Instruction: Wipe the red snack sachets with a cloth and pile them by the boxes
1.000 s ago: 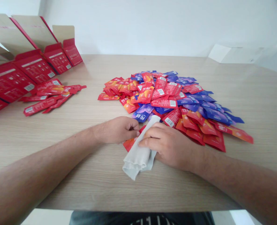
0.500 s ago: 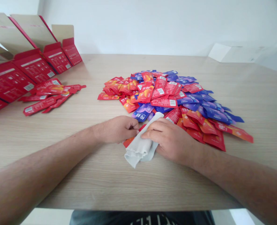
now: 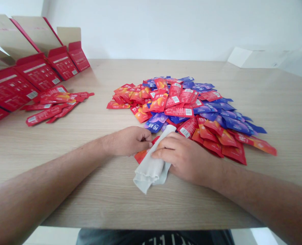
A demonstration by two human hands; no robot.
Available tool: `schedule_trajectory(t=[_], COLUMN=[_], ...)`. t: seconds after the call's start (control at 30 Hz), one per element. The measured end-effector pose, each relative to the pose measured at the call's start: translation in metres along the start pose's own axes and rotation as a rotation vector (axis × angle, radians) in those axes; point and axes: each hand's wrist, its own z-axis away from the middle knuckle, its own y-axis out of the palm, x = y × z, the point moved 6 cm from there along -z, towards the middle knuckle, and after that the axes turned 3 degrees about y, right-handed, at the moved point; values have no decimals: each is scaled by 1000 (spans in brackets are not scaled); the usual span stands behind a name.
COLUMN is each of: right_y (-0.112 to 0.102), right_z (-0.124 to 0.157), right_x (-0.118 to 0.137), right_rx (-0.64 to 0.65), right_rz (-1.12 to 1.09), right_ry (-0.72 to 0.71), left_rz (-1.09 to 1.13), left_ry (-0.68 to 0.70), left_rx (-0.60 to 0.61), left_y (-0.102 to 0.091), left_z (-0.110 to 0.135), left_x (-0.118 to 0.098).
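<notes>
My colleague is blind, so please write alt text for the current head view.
A right hand holds a folded white cloth over a red sachet, which the left hand touches. Beyond them, red and blue sachets lie heaped on a wood-grain table; at left, more red packets lie beside red cartons with raised flaps.

The white cloth [image 3: 151, 168] looks matt and soft, a thin textile with a faintly ribbed texture. The red sachet [image 3: 141, 156] partly under it appears to be smooth plastic film, like the heaped red and blue sachets [image 3: 159, 102], which carry a light sheen. The red cartons [image 3: 37, 75] look like smooth printed cardboard, their bare inner faces dull and papery. The tabletop [image 3: 102, 204] shows fine, pale wood grain with a low satin finish; the wall [image 3: 153, 30] is smooth and matt.
</notes>
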Motion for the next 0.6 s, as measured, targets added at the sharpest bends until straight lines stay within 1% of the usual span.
schedule_trajectory(t=[0.07,0.23,0.4,0.53,0.6], right_y=[1,0,2,0,0], right_z=[0,0,0,0,0], right_x=[1,-5,1,-4,-4], right_rx=[11,-18,12,-14,-12], right_rz=[-7,11,6,12,18], right_ry=[-18,78,-9,74,75], left_rz=[5,51,14,44,36], left_ry=[-2,-28,9,-16,-6], left_rx=[-7,31,-1,23,11], left_y=[0,3,0,3,2], left_z=[0,1,0,1,1], left_x=[0,2,0,1,0])
